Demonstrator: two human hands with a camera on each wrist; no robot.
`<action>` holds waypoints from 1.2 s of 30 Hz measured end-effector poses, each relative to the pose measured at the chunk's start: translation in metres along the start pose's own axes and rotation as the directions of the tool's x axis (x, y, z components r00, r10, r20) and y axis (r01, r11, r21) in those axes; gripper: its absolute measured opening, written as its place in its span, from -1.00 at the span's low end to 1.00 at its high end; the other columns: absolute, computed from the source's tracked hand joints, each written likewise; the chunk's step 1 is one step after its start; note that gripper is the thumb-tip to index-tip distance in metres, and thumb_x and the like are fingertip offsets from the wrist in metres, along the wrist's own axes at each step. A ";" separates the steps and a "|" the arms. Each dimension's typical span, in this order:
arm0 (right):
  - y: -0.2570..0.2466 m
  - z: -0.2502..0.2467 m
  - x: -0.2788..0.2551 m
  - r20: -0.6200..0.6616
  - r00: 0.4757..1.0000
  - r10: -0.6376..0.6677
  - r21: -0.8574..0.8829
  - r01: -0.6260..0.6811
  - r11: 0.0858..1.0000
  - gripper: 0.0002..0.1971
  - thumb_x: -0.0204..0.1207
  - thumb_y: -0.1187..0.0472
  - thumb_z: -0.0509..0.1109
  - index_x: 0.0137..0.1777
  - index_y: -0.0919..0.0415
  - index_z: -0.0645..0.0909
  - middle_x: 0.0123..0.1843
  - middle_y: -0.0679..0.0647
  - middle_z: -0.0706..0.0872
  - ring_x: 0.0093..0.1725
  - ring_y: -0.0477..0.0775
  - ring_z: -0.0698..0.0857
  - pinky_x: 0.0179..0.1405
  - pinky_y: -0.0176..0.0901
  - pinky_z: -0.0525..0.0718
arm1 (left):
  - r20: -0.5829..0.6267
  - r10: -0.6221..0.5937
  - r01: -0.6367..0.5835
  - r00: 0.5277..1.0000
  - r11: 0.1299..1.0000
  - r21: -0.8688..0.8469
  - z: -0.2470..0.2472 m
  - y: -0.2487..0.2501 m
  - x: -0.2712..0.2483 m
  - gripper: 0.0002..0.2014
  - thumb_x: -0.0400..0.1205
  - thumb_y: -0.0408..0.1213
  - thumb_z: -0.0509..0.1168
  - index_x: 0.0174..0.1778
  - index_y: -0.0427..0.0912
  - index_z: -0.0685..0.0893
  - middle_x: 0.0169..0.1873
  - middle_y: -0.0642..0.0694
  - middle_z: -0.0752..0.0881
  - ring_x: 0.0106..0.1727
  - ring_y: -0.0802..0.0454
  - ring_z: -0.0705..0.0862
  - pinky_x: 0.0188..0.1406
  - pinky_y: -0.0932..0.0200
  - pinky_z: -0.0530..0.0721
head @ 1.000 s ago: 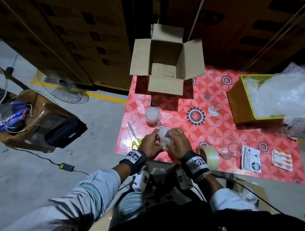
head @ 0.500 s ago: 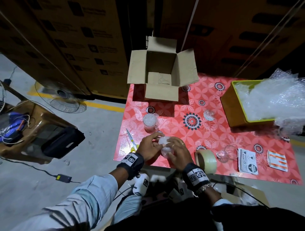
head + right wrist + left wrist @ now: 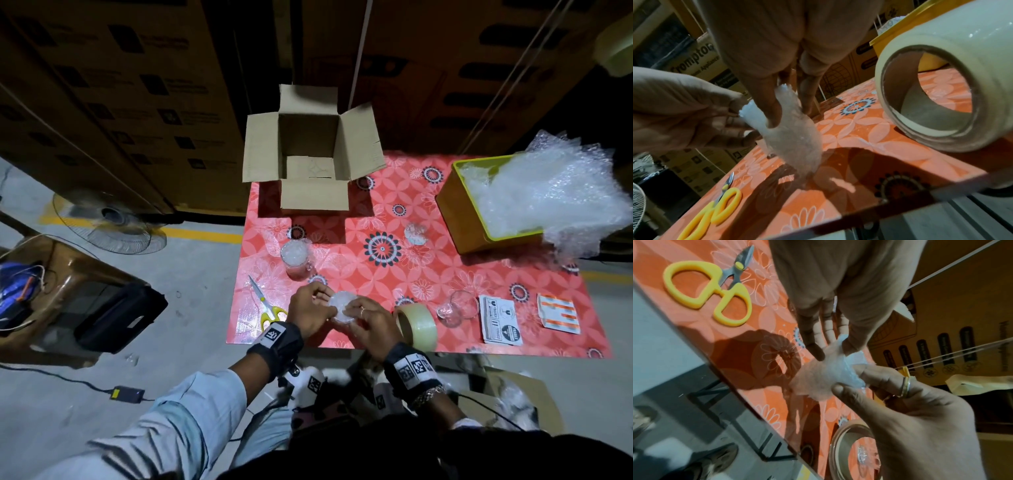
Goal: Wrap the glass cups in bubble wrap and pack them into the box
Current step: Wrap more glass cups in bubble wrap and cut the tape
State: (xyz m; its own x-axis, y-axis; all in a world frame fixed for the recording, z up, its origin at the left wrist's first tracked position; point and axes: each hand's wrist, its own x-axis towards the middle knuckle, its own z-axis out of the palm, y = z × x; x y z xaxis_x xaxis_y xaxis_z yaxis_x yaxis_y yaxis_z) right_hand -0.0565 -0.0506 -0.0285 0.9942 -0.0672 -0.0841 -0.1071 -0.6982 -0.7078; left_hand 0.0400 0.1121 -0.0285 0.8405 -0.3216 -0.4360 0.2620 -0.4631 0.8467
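While both hands work: the left hand [image 3: 310,313] and right hand [image 3: 368,320] close round a small glass cup swathed in clear bubble wrap [image 3: 340,306], held at the near edge of the red flower-patterned tabletop [image 3: 445,274].
Left hand: fingers and thumb pinch the loose upper edge of the wrap, apparently to gather it shut over the cup's mouth.
Right hand: thumb and fingers curl round the bundle's side, seemingly steadying it while the other hand tucks; a ring shows on one finger.
Step in hand: closing off the wrap, by my reading; taping probably comes next, which would explain the roll of clear packing tape [image 3: 409,323] standing just beside the right hand.
Open brown cardboard box [image 3: 308,150]: one, at the far edge of the tabletop, flaps spread; I cannot tell whether anything is packed in it.
Cups: three on the tabletop besides the one held: one stuffed with wrap [image 3: 296,258] near the left hand, one bare beyond the tape [image 3: 457,308], and one small wrapped piece [image 3: 415,233] mid-tabletop, too small to tell for certain.
Yellow-handled scissors [image 3: 267,305]: one pair, left of the hands.
Yellow bin of loose bubble wrap [image 3: 459,209]: one, far right.
Printed labels [image 3: 500,320]: two, near right.
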 end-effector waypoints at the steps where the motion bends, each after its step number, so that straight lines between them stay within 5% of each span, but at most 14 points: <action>1: -0.003 -0.004 0.003 -0.029 0.999 -0.021 -0.008 0.021 1.000 -0.77 0.46 0.46 0.54 0.11 0.33 0.82 0.20 0.07 0.75 0.24 0.04 0.67 0.30 -0.25 0.59 | -0.013 0.037 -0.037 0.999 0.999 -0.003 -0.002 0.004 0.001 -0.72 0.41 -0.57 0.56 -0.10 -0.16 0.73 -0.28 0.07 0.72 -0.30 0.20 0.66 -0.24 0.36 0.65; 4: -0.005 -0.007 0.019 -0.081 0.997 -0.008 0.006 0.009 1.000 -0.73 0.52 0.49 0.49 0.20 0.34 0.80 0.31 0.05 0.70 0.29 -0.01 0.64 0.34 -0.35 0.54 | -0.091 0.123 -0.120 0.988 0.992 0.036 -0.005 0.015 0.006 -0.73 0.48 -0.55 0.57 -0.03 -0.17 0.74 -0.17 0.06 0.78 -0.23 0.35 0.71 -0.19 0.49 0.64; 8: -0.004 -0.008 0.035 -0.048 0.998 -0.036 -0.026 0.035 0.999 -0.72 0.53 0.53 0.42 0.18 0.34 0.81 0.41 0.04 0.66 0.42 0.07 0.63 0.46 -0.15 0.61 | -0.161 0.142 -0.132 0.977 0.989 0.070 0.000 0.022 0.016 -0.76 0.50 -0.56 0.53 -0.03 -0.19 0.72 -0.14 -0.06 0.80 -0.14 0.06 0.74 -0.11 0.27 0.73; 11: -0.004 -0.018 0.039 -0.179 0.983 -0.030 0.052 0.040 0.998 -0.85 0.56 0.44 0.45 0.06 0.30 0.79 0.38 -0.02 0.61 0.15 -0.10 0.71 0.08 -0.47 0.68 | -0.116 0.195 -0.175 0.974 0.972 0.158 0.004 0.027 0.021 -0.76 0.51 -0.51 0.52 -0.06 -0.12 0.68 -0.11 -0.06 0.77 -0.09 -0.03 0.75 -0.06 0.08 0.77; 13: 0.000 -0.021 0.048 -0.291 0.955 0.053 0.152 -0.009 0.988 -0.81 0.52 0.40 0.52 0.10 0.21 0.76 0.30 -0.01 0.60 0.13 -0.11 0.68 0.00 -0.44 0.71 | -0.094 0.234 -0.209 0.968 0.953 0.221 0.009 0.030 0.023 -0.76 0.50 -0.50 0.54 -0.08 -0.13 0.68 -0.12 -0.03 0.76 -0.10 -0.05 0.73 -0.09 0.10 0.73; 17: 0.004 -0.024 0.074 -0.131 0.923 0.363 0.128 -0.347 0.929 -0.82 0.56 0.31 0.55 0.14 0.17 0.79 0.08 0.02 0.81 -0.14 -0.07 0.73 -0.31 -0.49 0.58 | -0.138 0.204 -0.168 0.969 0.957 0.236 0.017 0.034 0.030 -0.79 0.50 -0.53 0.52 -0.15 -0.15 0.68 -0.20 -0.07 0.77 -0.21 -0.01 0.71 -0.28 0.34 0.65; 20: 0.004 -0.024 0.090 -0.082 0.915 0.395 0.123 -0.384 0.915 -0.94 0.50 0.33 0.58 -0.16 0.18 0.79 -0.18 0.06 0.83 -0.34 -0.08 0.72 -0.55 -0.51 0.47 | -0.187 0.137 -0.089 0.973 0.966 0.242 0.014 0.035 0.038 -0.82 0.47 -0.54 0.50 -0.23 -0.20 0.68 -0.27 -0.05 0.75 -0.24 -0.02 0.69 -0.29 0.24 0.61; 25: -0.003 -0.016 0.104 -0.060 0.898 0.436 0.026 -0.435 0.900 -0.83 0.50 0.28 0.58 -0.30 0.31 0.75 -0.33 0.14 0.79 -0.30 0.11 0.76 -0.33 -0.19 0.62 | -0.261 0.105 -0.033 0.960 0.963 0.268 0.011 0.035 0.042 -0.78 0.42 -0.55 0.49 -0.32 -0.16 0.65 -0.37 0.04 0.69 -0.30 -0.01 0.64 -0.29 0.19 0.53; 29: 0.003 -0.024 0.102 -0.038 0.905 0.425 0.027 -0.424 0.905 -0.78 0.54 0.30 0.54 -0.35 0.24 0.74 -0.37 0.11 0.78 -0.52 -0.14 0.62 -0.61 -0.43 0.41 | -0.244 0.143 -0.071 0.959 0.957 0.282 0.019 0.040 0.038 -0.85 0.49 -0.55 0.47 -0.21 -0.23 0.69 -0.27 -0.10 0.77 -0.22 -0.09 0.72 -0.23 0.10 0.66; 33: -0.002 -0.032 0.093 0.008 0.930 0.369 0.068 -0.368 0.927 -0.92 0.60 0.32 0.49 -0.10 0.23 0.80 -0.19 0.15 0.85 -0.52 -0.28 0.63 -0.66 -0.54 0.43 | -0.232 0.168 -0.097 0.958 0.952 0.292 0.021 0.036 0.032 -0.83 0.56 -0.49 0.47 -0.04 -0.16 0.72 -0.08 -0.09 0.79 -0.13 -0.04 0.76 -0.12 0.08 0.76; 36: -0.007 -0.037 0.088 -0.014 0.933 0.359 0.095 -0.356 0.930 -0.83 0.64 0.25 0.49 0.18 0.22 0.78 0.00 0.08 0.85 -0.41 -0.27 0.68 -0.52 -0.60 0.48 | -0.224 0.157 -0.099 0.962 0.963 0.250 0.016 0.037 0.027 -0.81 0.61 -0.44 0.46 0.10 -0.13 0.76 0.02 -0.02 0.79 -0.10 0.03 0.77 -0.09 0.18 0.71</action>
State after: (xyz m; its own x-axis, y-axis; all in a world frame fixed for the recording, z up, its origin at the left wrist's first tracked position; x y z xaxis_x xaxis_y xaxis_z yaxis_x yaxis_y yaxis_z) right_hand 0.0321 -0.0783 -0.0048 0.8897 -0.3229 -0.3229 -0.4545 -0.5575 -0.6947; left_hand 0.0649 0.0732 -0.0135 0.9560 -0.1969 -0.2175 0.0502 -0.6209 0.7823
